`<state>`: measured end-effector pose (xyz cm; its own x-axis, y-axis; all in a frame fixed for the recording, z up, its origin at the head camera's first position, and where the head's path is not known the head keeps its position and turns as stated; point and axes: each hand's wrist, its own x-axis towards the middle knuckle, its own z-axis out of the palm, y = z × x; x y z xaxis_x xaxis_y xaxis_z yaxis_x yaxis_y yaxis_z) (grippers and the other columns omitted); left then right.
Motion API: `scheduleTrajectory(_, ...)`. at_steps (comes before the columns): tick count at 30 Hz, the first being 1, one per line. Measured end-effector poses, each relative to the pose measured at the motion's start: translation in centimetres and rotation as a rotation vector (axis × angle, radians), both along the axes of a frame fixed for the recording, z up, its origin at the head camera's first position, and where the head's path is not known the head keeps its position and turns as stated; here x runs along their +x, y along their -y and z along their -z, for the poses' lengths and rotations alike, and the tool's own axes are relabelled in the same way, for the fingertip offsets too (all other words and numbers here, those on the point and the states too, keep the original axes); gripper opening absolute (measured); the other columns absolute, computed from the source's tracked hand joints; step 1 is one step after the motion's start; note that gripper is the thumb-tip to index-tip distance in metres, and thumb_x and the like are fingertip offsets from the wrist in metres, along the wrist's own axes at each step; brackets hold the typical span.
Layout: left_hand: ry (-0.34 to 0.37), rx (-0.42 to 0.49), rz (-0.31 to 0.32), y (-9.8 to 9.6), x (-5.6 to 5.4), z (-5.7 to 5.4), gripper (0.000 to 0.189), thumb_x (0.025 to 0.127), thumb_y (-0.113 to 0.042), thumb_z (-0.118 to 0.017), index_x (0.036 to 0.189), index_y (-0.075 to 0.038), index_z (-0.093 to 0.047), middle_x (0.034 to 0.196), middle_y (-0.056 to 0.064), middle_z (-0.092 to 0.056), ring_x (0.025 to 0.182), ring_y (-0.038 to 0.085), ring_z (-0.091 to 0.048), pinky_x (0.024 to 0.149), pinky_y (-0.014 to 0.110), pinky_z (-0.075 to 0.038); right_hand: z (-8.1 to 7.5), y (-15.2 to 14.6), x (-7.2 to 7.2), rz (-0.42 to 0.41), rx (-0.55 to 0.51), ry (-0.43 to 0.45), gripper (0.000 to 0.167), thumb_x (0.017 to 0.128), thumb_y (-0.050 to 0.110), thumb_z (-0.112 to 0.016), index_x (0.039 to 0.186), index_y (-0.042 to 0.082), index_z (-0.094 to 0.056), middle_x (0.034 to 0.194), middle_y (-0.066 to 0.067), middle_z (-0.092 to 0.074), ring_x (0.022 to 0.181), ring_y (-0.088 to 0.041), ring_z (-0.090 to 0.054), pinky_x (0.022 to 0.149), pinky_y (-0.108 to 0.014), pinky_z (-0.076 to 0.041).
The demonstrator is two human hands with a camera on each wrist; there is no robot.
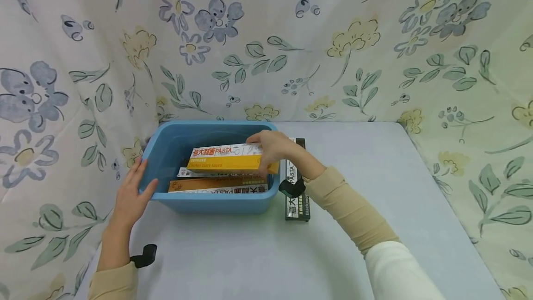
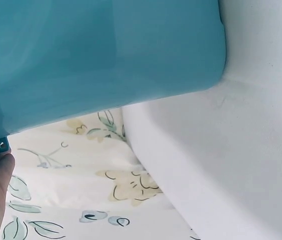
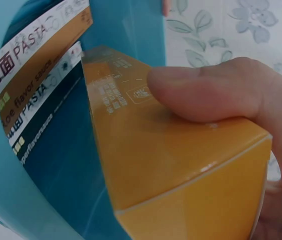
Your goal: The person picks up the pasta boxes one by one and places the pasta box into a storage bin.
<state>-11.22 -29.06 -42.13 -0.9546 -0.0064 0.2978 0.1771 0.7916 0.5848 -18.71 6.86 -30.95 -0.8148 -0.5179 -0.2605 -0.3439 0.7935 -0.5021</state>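
Note:
My right hand (image 1: 275,149) grips the right end of a yellow-and-white pasta box (image 1: 225,163) marked chicken curry sauce. In the right wrist view the thumb presses on the yellow side of this box. It is inside the blue plastic bin (image 1: 212,205), above other boxes. Below it are a brown-and-white pasta box (image 1: 216,184) and a dark-and-white pasta box (image 3: 55,95), partly covered in the head view. My left hand (image 1: 131,193) rests on the bin's left rim near the front corner, its fingers fairly straight. In the left wrist view a fingertip touches the rim's edge.
A black-and-white pasta box (image 1: 297,205) lies on the pale table (image 1: 233,258) just right of the bin, partly hidden under my right wrist. A floral curtain (image 1: 266,59) hangs behind the table and along its sides.

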Motion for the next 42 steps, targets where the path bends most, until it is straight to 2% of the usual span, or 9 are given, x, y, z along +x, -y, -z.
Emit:
scheduleTrajectory(5,-0.003,-0.002,0.003,0.1,0.1,-0.1,0.065,0.099,-0.027,-0.054,0.151,-0.001,-0.028,0.156,0.025,-0.022,0.137,0.054,-0.023,0.1,0.074,-0.025,-0.2,0.9,-0.6,-0.043,0.046,-0.017,0.088,0.058,0.013,-0.087,0.139,0.009,-0.053,0.126,-0.006,-0.062,0.093,-0.02,-0.054,0.069,-0.026,-0.05)
scheduleTrajectory(8,-0.002,-0.009,0.006,0.1,0.1,-0.1,0.065,0.099,-0.029,-0.053,0.151,0.0,-0.028,0.156,0.025,-0.022,0.138,0.053,-0.023,0.1,0.074,-0.025,-0.5,1.4,-0.8,-0.049,0.063,-0.008,0.087,0.06,0.011,-0.087,0.14,0.009,-0.053,0.129,-0.007,-0.061,0.079,-0.018,-0.051,0.06,-0.024,-0.045)
scheduleTrajectory(12,-0.005,-0.009,0.01,0.1,0.0,0.0,0.064,0.1,-0.029,-0.052,0.151,0.0,-0.027,0.156,0.024,-0.022,0.138,0.053,-0.022,0.101,0.074,-0.024,-0.8,2.1,-1.1,-0.034,0.087,0.004,0.088,0.06,0.009,-0.087,0.141,0.011,-0.052,0.136,-0.006,-0.057,0.067,-0.017,-0.044,0.053,-0.024,-0.038)
scheduleTrajectory(20,-0.013,0.011,0.014,0.1,0.1,0.2,0.064,0.099,-0.028,-0.053,0.151,0.0,-0.028,0.156,0.026,-0.023,0.138,0.053,-0.022,0.1,0.075,-0.024,-0.7,3.1,-1.4,-0.02,0.131,-0.021,0.089,0.061,0.013,-0.089,0.142,0.012,-0.051,0.137,-0.005,-0.056,0.094,-0.021,-0.052,0.065,-0.025,-0.046)
scheduleTrajectory(26,-0.035,0.021,0.02,0.2,0.1,0.5,0.063,0.097,-0.024,-0.056,0.149,0.002,-0.031,0.154,0.027,-0.025,0.138,0.053,-0.023,0.102,0.073,-0.024,-0.3,3.9,-1.7,-0.019,0.161,-0.021,0.089,0.061,0.012,-0.089,0.142,0.013,-0.051,0.129,-0.006,-0.059,0.093,-0.021,-0.052,0.068,-0.026,-0.049)
scheduleTrajectory(36,-0.041,0.023,0.024,0.2,0.0,0.4,0.064,0.096,-0.023,-0.057,0.15,0.001,-0.031,0.154,0.026,-0.026,0.138,0.051,-0.024,0.103,0.071,-0.025,0.4,4.8,-2.3,-0.031,0.151,-0.004,0.087,0.063,0.009,-0.086,0.142,0.011,-0.05,0.127,-0.006,-0.059,0.094,-0.021,-0.052,0.065,-0.025,-0.047)
scheduleTrajectory(42,-0.035,0.032,0.026,0.2,0.0,0.4,0.064,0.096,-0.022,-0.057,0.15,0.0,-0.031,0.156,0.025,-0.024,0.139,0.05,-0.023,0.103,0.071,-0.024,0.1,5.7,-2.3,-0.03,0.188,0.017,0.088,0.064,0.01,-0.085,0.144,0.013,-0.048,0.131,-0.006,-0.057,0.1,-0.021,-0.051,0.074,-0.025,-0.051)
